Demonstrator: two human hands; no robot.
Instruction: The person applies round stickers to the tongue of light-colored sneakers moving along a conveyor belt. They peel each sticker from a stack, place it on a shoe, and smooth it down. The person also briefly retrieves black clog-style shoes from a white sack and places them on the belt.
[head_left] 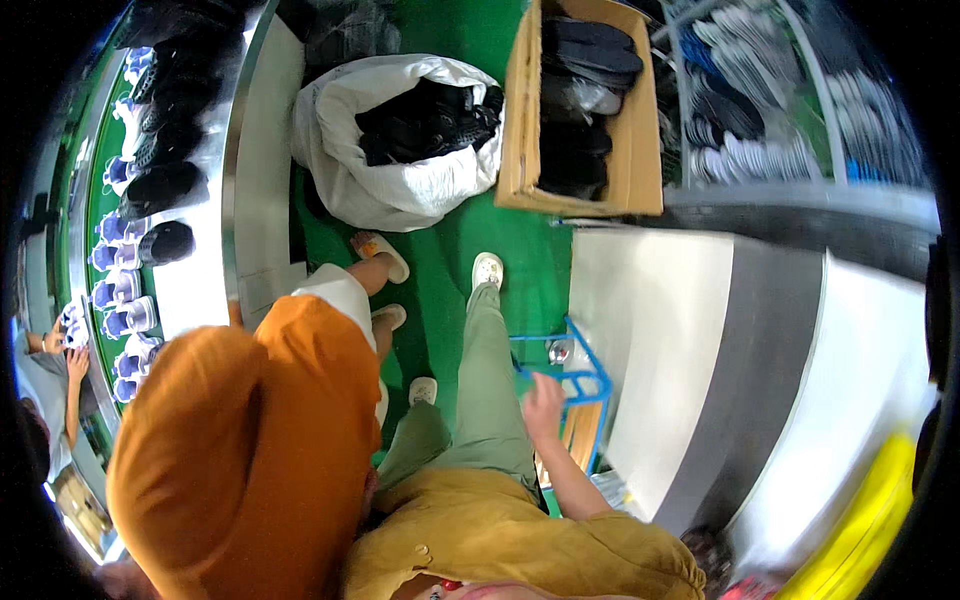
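Note:
My right hand (542, 405) hangs beside my green-trousered leg, blurred by motion; its fingers look partly curled, and I make out nothing in them. Nearest to it is a blue metal frame (590, 385) with a wooden slatted top (581, 437). My left hand does not show; a person in an orange top (215, 440) stands close on my left and covers that side. Beyond my feet, a large white woven sack (340, 130) stands with its mouth rolled down, full of black shoe-like pieces (430, 122).
A cardboard box (640, 150) holds dark insoles or soles. Racks (815, 90) of stacked soles stand at far right. Along the left, a line carries white-and-blue shoes (118, 287) and black shoe pieces (165, 240); another person's hands (75, 350) work there. Pale panels (645, 330) stand right.

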